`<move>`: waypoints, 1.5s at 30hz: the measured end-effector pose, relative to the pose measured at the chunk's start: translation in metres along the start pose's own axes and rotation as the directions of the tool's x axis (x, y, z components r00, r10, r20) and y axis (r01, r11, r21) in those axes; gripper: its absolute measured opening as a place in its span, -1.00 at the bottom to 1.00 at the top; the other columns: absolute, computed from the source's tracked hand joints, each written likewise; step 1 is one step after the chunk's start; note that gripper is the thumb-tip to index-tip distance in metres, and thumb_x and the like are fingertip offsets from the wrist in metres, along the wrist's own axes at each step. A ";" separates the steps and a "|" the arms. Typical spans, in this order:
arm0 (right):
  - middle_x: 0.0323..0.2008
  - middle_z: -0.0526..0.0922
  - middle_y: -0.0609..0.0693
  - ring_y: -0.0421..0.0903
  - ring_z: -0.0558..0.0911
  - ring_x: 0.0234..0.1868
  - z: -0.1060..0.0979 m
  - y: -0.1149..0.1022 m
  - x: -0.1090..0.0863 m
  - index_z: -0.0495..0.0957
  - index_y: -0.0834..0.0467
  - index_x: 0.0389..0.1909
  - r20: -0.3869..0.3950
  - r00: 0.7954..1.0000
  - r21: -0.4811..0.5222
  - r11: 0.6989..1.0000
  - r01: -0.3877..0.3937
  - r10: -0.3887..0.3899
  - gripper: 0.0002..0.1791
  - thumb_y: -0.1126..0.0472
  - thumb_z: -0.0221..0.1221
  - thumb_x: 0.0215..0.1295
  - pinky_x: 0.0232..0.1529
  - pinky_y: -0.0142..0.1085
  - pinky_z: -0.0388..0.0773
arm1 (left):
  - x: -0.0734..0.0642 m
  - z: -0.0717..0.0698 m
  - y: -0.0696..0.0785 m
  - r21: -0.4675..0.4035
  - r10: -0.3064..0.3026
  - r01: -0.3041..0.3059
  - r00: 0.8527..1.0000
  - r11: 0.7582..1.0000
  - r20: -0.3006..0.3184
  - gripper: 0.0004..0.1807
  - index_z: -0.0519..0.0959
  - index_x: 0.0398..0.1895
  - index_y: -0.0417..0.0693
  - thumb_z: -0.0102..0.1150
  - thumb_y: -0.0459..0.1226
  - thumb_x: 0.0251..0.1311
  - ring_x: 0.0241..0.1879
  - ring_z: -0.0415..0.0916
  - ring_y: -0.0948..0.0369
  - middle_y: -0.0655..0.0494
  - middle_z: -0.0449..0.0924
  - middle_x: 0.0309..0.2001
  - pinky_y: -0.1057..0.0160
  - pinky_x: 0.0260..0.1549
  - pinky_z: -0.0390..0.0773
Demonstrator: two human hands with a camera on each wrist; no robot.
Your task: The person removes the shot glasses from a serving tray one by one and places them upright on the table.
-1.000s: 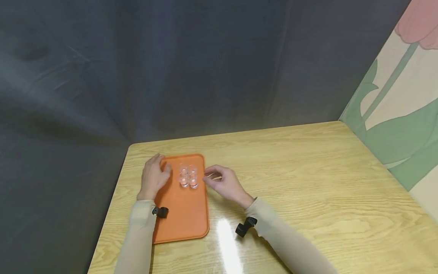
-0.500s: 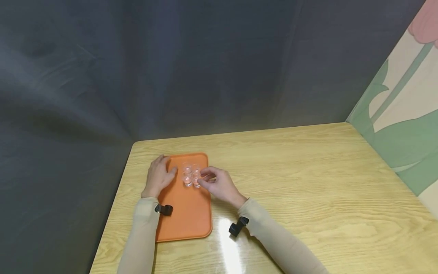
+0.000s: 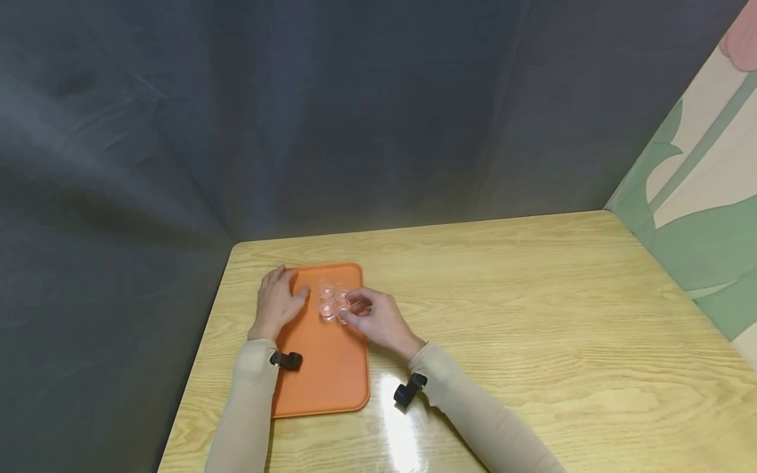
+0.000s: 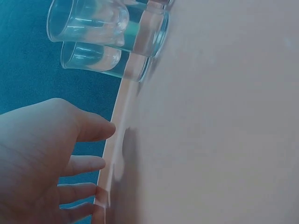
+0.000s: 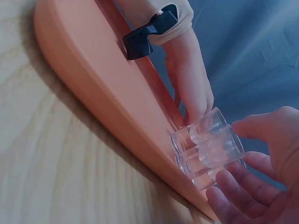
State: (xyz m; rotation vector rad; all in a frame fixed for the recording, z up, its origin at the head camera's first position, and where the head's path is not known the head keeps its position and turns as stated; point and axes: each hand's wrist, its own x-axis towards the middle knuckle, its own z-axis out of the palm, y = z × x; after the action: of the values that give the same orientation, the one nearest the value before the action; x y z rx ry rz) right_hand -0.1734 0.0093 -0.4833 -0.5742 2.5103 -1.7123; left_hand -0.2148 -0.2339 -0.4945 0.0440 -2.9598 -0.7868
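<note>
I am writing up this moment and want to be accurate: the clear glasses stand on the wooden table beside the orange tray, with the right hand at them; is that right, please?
Not quite: the clear glasses stand on the orange tray itself, not beside it, as the head view shows. The right hand is indeed at them.

Your head view's looking forward and down from well above your fingers (image 5: 236, 193); both wrist views peer close along them, sharing the clear cups (image 5: 219, 149).
</note>
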 end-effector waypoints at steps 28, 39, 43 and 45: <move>-0.25 0.74 0.07 -0.04 0.72 -0.26 0.001 0.006 0.002 0.64 0.21 -0.06 -0.004 1.000 -0.055 0.998 0.030 -0.030 -0.60 0.19 0.45 0.07 -0.24 -0.43 0.65 | 0.001 0.003 0.008 0.050 -0.023 0.019 0.997 0.999 0.077 -0.26 0.26 0.42 -0.30 0.06 0.00 0.33 0.55 -0.16 -0.24 -0.32 -0.06 0.54 -0.20 0.51 -0.11; -0.30 0.74 0.07 -0.08 0.72 -0.29 0.004 0.008 0.001 0.64 0.24 -0.09 -0.005 1.000 -0.005 1.000 0.023 -0.023 -0.62 0.26 0.44 0.05 -0.24 -0.43 0.67 | 0.002 -0.001 0.012 0.152 -0.039 0.024 0.995 0.988 0.096 -0.17 0.07 0.48 -0.42 -0.05 0.02 0.39 0.50 -0.08 -0.28 -0.37 0.00 0.50 -0.26 0.46 0.02; -0.30 0.74 0.06 -0.08 0.72 -0.30 0.004 0.008 0.000 0.64 0.23 -0.11 -0.008 1.000 0.011 1.000 0.018 -0.018 -0.63 0.25 0.45 0.04 -0.24 -0.41 0.67 | 0.003 -0.001 0.015 0.152 -0.040 0.027 0.996 0.988 0.080 -0.21 0.06 0.50 -0.36 -0.09 0.01 0.42 0.48 -0.02 -0.27 -0.35 0.04 0.48 -0.27 0.42 0.09; -0.31 0.74 0.06 -0.10 0.71 -0.31 0.005 0.009 0.000 0.64 0.22 -0.12 -0.006 1.000 0.009 1.000 0.015 -0.015 -0.63 0.24 0.45 0.03 -0.24 -0.42 0.66 | 0.003 -0.001 0.015 0.148 -0.042 0.031 0.996 0.989 0.078 -0.22 0.05 0.52 -0.32 -0.12 0.00 0.44 0.48 -0.03 -0.27 -0.35 0.03 0.48 -0.29 0.40 0.11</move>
State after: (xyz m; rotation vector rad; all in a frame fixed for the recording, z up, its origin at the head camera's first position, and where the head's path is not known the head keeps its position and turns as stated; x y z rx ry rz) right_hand -0.1744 0.0080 -0.4928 -0.5888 2.5071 -1.7327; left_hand -0.2179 -0.2219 -0.4857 0.0771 -3.0972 -0.5867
